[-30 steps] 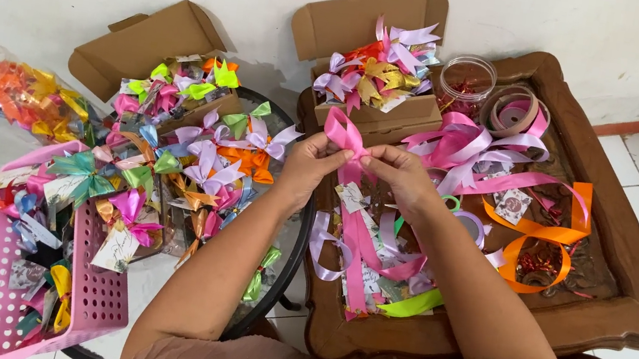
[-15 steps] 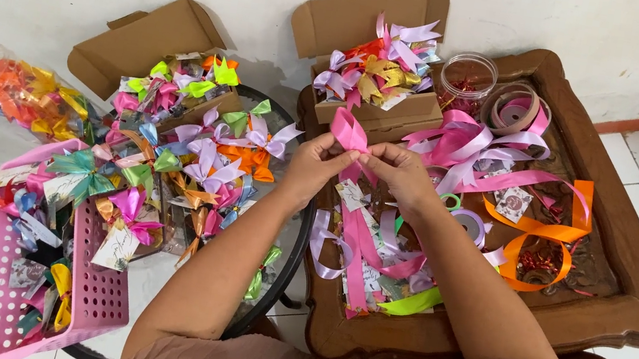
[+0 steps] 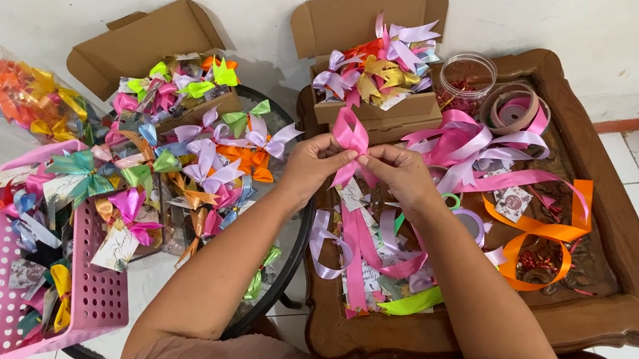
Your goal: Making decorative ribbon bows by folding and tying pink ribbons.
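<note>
Together, your left hand (image 3: 314, 162) and right hand (image 3: 397, 168) pinch a pink ribbon bow (image 3: 351, 138) over the wooden table (image 3: 612, 308), just near the cardboard box (image 3: 379, 117).

Both forearms extend forward and converge at centre. Left hand (image 3: 312, 163) and right hand (image 3: 398, 173) sit just beside each other, knuckles up, fingers curled inward, fingertips pinched together and nearly meeting. Wrists roughly level, elbows tucked near torso.
</note>
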